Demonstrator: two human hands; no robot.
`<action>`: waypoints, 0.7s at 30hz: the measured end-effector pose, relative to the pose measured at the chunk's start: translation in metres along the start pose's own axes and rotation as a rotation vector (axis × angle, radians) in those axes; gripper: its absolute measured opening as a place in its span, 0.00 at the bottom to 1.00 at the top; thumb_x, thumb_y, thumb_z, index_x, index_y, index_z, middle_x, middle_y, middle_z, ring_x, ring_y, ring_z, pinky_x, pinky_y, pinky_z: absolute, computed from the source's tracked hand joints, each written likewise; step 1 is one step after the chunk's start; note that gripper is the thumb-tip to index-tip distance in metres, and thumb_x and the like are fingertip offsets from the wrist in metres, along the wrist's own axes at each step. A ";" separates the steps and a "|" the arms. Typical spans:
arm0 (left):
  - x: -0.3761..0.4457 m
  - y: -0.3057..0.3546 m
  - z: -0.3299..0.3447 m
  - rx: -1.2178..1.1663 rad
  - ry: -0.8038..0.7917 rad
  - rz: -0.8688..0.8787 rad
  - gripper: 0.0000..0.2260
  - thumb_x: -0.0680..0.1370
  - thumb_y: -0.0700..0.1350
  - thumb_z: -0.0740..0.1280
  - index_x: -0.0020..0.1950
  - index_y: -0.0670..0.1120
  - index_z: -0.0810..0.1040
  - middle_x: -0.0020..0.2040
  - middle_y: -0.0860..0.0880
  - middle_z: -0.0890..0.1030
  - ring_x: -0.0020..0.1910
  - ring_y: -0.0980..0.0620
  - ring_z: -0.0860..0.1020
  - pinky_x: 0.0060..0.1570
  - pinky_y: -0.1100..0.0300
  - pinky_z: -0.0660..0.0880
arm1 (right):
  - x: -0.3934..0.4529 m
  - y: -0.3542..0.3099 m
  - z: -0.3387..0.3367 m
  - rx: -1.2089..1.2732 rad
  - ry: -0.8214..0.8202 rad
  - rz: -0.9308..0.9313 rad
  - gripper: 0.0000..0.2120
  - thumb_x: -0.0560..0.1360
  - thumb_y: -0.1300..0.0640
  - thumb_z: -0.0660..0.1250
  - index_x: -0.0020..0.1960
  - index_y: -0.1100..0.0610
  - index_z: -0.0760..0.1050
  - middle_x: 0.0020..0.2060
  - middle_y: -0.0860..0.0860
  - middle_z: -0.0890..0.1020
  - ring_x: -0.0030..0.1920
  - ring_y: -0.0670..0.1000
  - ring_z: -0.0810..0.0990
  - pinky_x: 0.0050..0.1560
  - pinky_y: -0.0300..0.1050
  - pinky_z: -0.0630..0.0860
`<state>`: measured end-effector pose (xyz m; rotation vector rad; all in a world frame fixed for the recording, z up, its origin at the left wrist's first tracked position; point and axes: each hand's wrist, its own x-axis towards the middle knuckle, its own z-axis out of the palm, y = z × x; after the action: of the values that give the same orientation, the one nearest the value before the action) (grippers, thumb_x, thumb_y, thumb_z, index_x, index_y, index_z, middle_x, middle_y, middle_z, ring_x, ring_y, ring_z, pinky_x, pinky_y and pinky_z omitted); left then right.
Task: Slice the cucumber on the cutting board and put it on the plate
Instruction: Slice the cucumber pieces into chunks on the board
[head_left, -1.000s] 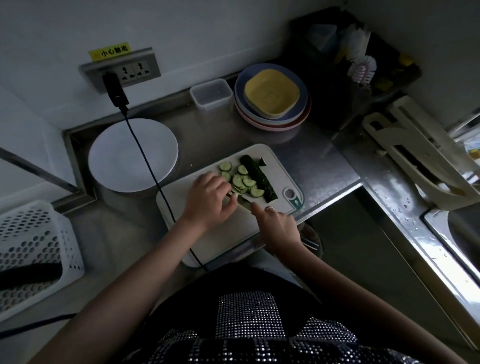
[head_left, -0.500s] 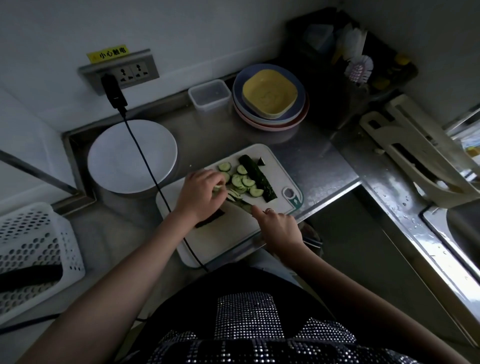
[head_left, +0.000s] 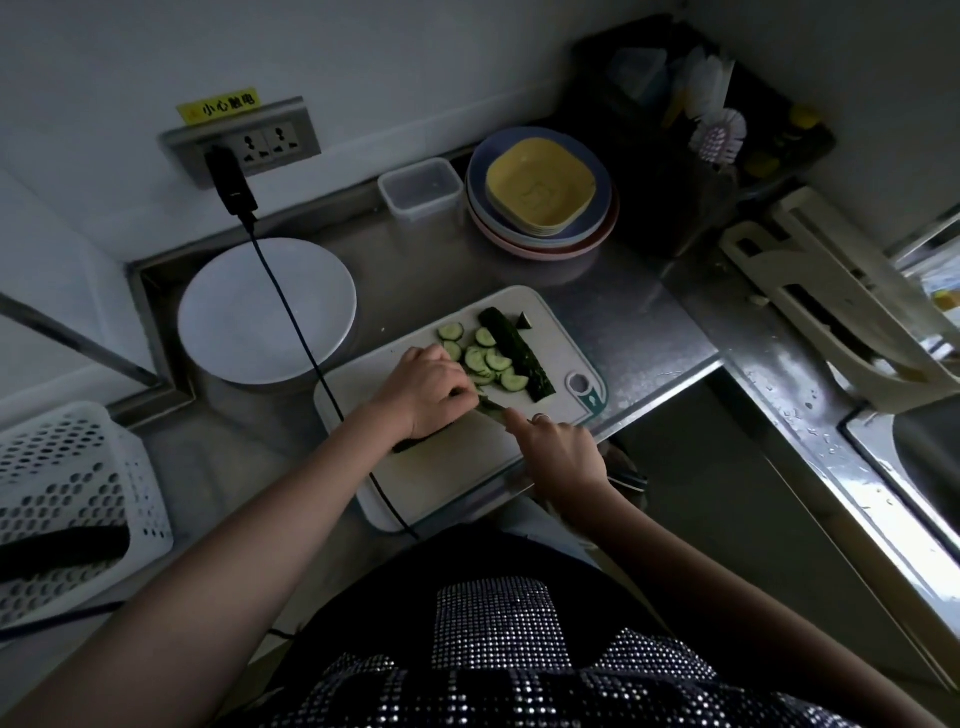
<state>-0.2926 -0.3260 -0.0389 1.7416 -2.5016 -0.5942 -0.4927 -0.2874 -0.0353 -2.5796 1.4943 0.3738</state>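
A white cutting board (head_left: 470, 470) lies on the steel counter. Several round cucumber slices (head_left: 482, 358) are heaped on its far half, beside a long dark cucumber half (head_left: 519, 356) and a cut-off tip (head_left: 524, 321). My left hand (head_left: 423, 395) presses down on another cucumber piece, whose dark end (head_left: 415, 445) shows under the palm. My right hand (head_left: 561, 452) grips a knife; its blade (head_left: 491, 408) sits right at the left fingertips. The empty white plate (head_left: 267, 312) stands left of the board.
A black cable (head_left: 291, 312) runs from the wall socket across the plate and board. A stack of plates with a yellow dish (head_left: 540, 192) and a clear tub (head_left: 421, 189) stand behind. A white basket (head_left: 67, 493) is at left, a rack (head_left: 841, 306) and sink at right.
My left hand slid left along the cucumber piece, then came back right against the blade. The right hand with the knife has barely moved.
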 end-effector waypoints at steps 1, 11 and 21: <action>0.002 0.002 -0.001 0.039 -0.051 -0.008 0.35 0.67 0.63 0.39 0.54 0.53 0.82 0.55 0.55 0.80 0.58 0.52 0.67 0.53 0.56 0.59 | 0.000 -0.001 -0.001 0.003 -0.004 -0.002 0.19 0.79 0.61 0.59 0.68 0.54 0.61 0.50 0.55 0.80 0.44 0.60 0.82 0.34 0.48 0.68; 0.002 0.000 -0.005 -0.155 0.252 -0.066 0.29 0.74 0.54 0.46 0.57 0.42 0.81 0.54 0.45 0.81 0.57 0.47 0.74 0.55 0.55 0.68 | -0.001 -0.009 -0.007 0.120 0.002 0.014 0.16 0.79 0.58 0.58 0.66 0.53 0.63 0.50 0.55 0.79 0.44 0.61 0.82 0.35 0.47 0.67; -0.059 -0.035 0.038 -0.152 0.415 -0.227 0.19 0.74 0.55 0.58 0.49 0.40 0.76 0.45 0.43 0.77 0.44 0.43 0.76 0.38 0.56 0.72 | -0.001 -0.021 0.007 0.543 0.100 0.208 0.10 0.82 0.49 0.54 0.49 0.55 0.64 0.36 0.57 0.77 0.38 0.62 0.77 0.34 0.49 0.71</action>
<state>-0.2488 -0.2716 -0.0744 1.8744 -1.9520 -0.3711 -0.4765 -0.2744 -0.0416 -2.0518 1.6247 -0.1329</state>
